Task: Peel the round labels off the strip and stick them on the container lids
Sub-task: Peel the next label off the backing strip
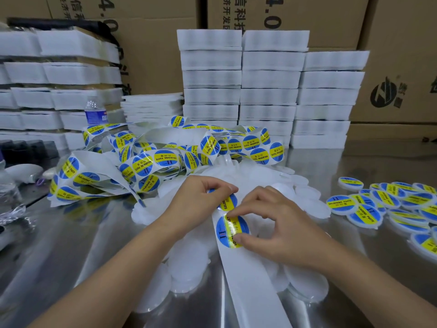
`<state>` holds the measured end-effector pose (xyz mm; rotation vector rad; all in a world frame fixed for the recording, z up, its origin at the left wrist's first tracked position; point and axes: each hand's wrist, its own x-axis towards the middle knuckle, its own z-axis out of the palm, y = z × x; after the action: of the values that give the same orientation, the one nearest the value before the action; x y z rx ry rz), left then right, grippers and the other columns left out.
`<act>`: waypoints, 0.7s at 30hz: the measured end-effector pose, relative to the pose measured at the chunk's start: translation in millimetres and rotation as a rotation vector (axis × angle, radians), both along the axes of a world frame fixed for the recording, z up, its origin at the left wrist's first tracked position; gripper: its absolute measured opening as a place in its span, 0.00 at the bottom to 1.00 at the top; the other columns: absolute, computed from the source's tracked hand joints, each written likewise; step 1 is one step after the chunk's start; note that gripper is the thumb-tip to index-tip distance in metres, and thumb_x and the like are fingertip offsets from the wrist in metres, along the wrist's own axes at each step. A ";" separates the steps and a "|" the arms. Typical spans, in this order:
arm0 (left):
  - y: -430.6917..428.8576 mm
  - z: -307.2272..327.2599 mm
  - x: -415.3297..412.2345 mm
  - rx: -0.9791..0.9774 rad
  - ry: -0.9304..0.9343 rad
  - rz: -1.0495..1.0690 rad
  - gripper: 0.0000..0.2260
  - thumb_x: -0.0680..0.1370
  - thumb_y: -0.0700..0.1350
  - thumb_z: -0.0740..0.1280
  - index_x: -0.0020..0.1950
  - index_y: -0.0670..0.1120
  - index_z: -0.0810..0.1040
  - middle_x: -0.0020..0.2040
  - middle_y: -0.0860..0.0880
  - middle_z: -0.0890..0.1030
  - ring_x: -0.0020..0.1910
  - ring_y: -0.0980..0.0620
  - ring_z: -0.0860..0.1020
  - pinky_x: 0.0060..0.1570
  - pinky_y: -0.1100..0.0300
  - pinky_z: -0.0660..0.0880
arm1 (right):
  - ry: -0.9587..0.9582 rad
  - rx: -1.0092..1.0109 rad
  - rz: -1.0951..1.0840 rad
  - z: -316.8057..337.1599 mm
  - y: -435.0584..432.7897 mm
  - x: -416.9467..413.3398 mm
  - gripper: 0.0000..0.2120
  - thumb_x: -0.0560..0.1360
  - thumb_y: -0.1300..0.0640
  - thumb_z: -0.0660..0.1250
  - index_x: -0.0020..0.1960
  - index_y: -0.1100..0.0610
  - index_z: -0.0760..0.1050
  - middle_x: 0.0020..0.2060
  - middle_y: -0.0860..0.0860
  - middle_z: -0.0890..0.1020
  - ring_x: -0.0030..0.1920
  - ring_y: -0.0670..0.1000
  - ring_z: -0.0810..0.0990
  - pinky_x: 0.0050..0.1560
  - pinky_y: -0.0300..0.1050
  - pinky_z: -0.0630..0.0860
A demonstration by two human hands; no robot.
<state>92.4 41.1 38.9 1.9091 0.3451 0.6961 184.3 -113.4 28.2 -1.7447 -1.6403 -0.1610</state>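
A long white backing strip [250, 275] runs from the bottom centre up to a tangled heap of strip [146, 159] carrying round blue-and-yellow labels. My left hand [196, 202] pinches the strip at one label [228, 201]. My right hand [272, 221] pinches the edge of the label below it [227, 229] with thumb and fingertips. Plain white lids [186, 271] lie piled under and around both hands. Labelled lids [387, 204] are heaped at the right.
The work surface is a shiny metal table [71, 245]. Stacks of white foam trays [267, 91] stand behind, with cardboard boxes [397, 67] at the back. Water bottles [95, 112] stand at the left, along with dark containers [28, 150].
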 end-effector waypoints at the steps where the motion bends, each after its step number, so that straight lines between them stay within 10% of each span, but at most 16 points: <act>1: -0.2 0.3 -0.1 -0.010 0.002 0.007 0.12 0.76 0.41 0.67 0.38 0.55 0.84 0.37 0.59 0.85 0.38 0.63 0.81 0.40 0.73 0.74 | 0.003 0.002 -0.002 -0.1 0.0 1.3 0.14 0.67 0.54 0.74 0.52 0.45 0.80 0.45 0.43 0.77 0.49 0.44 0.72 0.50 0.32 0.67; 10: -8.4 4.7 -2.6 -0.059 0.050 -0.004 0.07 0.76 0.43 0.68 0.41 0.51 0.84 0.33 0.61 0.83 0.29 0.66 0.76 0.24 0.73 0.67 | -0.064 0.039 -0.066 -4.0 3.5 4.8 0.12 0.70 0.53 0.71 0.53 0.47 0.80 0.42 0.43 0.77 0.44 0.43 0.70 0.44 0.30 0.65; 21: -7.5 0.7 -1.3 -0.037 0.094 -0.038 0.09 0.75 0.43 0.69 0.46 0.59 0.80 0.28 0.55 0.80 0.23 0.62 0.74 0.20 0.70 0.67 | -0.215 0.184 -0.052 -2.0 2.5 1.6 0.04 0.68 0.56 0.72 0.41 0.54 0.84 0.36 0.48 0.79 0.38 0.53 0.76 0.34 0.51 0.76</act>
<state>91.2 33.6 39.7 1.9128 0.3769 0.5720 185.8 -110.8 26.2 -1.6751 -1.6722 -0.5237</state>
